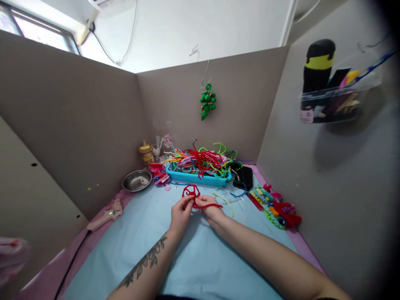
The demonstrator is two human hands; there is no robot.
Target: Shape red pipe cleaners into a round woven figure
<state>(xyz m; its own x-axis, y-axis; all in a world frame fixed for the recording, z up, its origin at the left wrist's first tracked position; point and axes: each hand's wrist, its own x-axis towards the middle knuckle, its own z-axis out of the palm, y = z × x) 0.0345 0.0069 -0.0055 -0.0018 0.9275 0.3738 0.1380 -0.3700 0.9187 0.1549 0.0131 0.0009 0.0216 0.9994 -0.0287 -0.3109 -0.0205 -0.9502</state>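
A red pipe cleaner (191, 190), bent into loops at its far end, is held between my two hands over the blue cloth. The fingers of my left hand (182, 209) pinch its looped part from the left. From the right, my right hand (211, 208) grips the same piece, and a loose red end lies across that hand. My fingertips nearly meet and cover the spot where the strands join. Right of my hands, a short yellow-green pipe cleaner (227, 201) lies on the cloth.
A blue tray (200, 179) heaped with coloured pipe cleaners stands behind my hands. To its left is a metal dish (136, 181). A phone (244, 178) and finished colourful pieces (278, 210) lie right. A glue gun (108, 216) rests left. Grey partitions enclose the table.
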